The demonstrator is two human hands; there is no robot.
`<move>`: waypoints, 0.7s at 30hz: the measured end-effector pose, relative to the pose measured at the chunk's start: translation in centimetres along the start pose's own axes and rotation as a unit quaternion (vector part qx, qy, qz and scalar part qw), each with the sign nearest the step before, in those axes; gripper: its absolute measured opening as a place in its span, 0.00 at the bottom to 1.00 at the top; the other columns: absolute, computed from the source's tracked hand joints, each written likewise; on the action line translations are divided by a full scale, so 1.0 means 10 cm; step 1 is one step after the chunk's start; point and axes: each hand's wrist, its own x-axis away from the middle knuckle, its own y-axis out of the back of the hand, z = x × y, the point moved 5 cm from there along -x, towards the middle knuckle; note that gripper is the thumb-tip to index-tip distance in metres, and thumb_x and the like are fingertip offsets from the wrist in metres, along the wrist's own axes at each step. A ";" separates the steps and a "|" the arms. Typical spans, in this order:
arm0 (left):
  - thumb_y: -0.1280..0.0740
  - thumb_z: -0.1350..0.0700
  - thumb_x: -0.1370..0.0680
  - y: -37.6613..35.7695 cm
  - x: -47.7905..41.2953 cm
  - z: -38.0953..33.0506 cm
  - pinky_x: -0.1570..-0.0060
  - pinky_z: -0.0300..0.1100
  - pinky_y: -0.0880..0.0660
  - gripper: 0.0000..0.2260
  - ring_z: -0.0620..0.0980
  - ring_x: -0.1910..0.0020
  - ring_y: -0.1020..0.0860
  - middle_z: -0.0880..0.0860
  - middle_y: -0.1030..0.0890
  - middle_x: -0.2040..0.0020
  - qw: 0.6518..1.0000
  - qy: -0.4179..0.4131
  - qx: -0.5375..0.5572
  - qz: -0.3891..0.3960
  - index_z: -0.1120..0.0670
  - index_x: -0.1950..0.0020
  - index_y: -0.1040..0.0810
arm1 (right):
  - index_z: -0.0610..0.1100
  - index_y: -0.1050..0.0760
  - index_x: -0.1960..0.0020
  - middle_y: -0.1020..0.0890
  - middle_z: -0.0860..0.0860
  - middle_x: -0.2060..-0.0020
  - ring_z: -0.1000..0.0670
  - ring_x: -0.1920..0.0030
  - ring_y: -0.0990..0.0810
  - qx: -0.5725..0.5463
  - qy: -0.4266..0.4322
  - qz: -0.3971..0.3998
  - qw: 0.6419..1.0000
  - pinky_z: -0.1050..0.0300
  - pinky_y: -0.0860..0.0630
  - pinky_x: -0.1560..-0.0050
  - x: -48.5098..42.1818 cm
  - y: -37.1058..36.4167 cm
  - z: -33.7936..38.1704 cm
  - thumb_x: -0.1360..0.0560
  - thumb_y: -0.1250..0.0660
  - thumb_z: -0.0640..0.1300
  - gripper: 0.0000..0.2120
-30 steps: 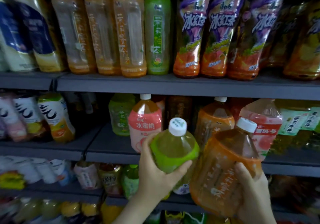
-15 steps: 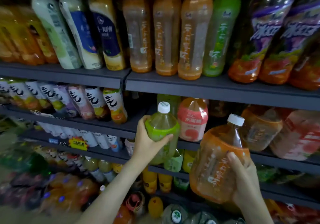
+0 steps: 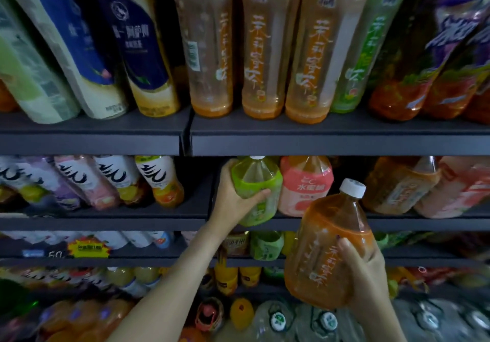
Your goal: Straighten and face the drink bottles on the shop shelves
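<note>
Before shelves [image 3: 318, 144], left fingers [image 3: 227, 172] wrap green bottle [image 3: 254, 177], right fingers [image 3: 350, 251] orange bottle [image 3: 328, 225].

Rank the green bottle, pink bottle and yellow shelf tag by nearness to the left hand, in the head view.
1. green bottle: gripped in the left hand.
2. pink bottle: just right, same shelf.
3. yellow shelf tag: lower left, shelf below.

Counting top shelf [image 3: 318, 143]: three tall orange bottles [image 3: 267, 42], one tall green bottle [image 3: 371, 42], two navy-label bottles [image 3: 135, 47] standing. Middle shelf [image 3: 132, 223] carrying at least four swirl-label bottles [image 3: 159, 177], two pink squat bottles [image 3: 305, 185]. Two grips working: left grip [image 3: 233, 198] holding one green squat bottle [image 3: 254, 177], right grip [image 3: 368, 270] holding one orange squat bottle [image 3: 328, 235].
</note>
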 end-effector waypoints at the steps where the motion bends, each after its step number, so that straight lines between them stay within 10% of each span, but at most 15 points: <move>1: 0.23 0.43 0.37 0.02 -0.04 0.02 0.36 0.45 0.31 0.36 0.47 0.35 0.31 0.49 0.31 0.38 1.000 -0.013 -0.021 0.006 0.39 0.35 0.39 | 0.53 0.28 0.41 0.19 0.47 0.50 0.47 0.56 0.17 0.009 0.004 -0.020 1.000 0.54 0.21 0.65 -0.01 0.03 -0.02 0.62 0.21 0.67 0.51; 7: 0.27 0.41 0.33 0.10 -0.09 0.08 0.34 0.43 0.40 0.39 0.47 0.35 0.39 0.50 0.40 0.37 0.995 0.017 -0.093 0.039 0.38 0.30 0.47 | 0.59 0.28 0.44 0.20 0.52 0.51 0.50 0.53 0.18 0.011 0.027 -0.065 0.997 0.55 0.22 0.61 -0.01 0.14 -0.01 0.57 0.21 0.64 0.42; 12: 0.33 0.37 0.29 -0.06 0.56 -0.21 0.41 0.43 0.32 0.35 0.50 0.40 0.32 0.53 0.34 0.40 0.984 -0.017 -0.115 -0.133 0.58 0.32 0.38 | 0.54 0.31 0.34 0.20 0.51 0.48 0.48 0.49 0.19 0.000 0.020 -0.060 0.998 0.51 0.21 0.59 -0.02 0.28 0.00 0.54 0.21 0.65 0.50; 17: 0.30 0.38 0.29 -0.97 1.20 -0.55 0.39 0.32 0.32 0.32 0.34 0.36 0.33 0.39 0.31 0.35 0.980 0.027 -0.048 0.191 0.41 0.29 0.39 | 0.50 0.32 0.33 0.18 0.49 0.48 0.50 0.51 0.17 0.010 0.060 0.004 0.998 0.58 0.20 0.61 -0.08 0.38 0.10 0.48 0.23 0.57 0.45; 21: 0.26 0.51 0.29 -1.41 1.12 -0.51 0.46 0.27 0.29 0.42 0.33 0.39 0.28 0.33 0.29 0.38 0.978 0.057 -0.017 0.200 0.38 0.26 0.50 | 0.55 0.36 0.32 0.22 0.52 0.40 0.53 0.42 0.21 0.085 0.123 0.072 0.986 0.56 0.21 0.46 -0.23 0.54 0.26 0.43 0.24 0.55 0.42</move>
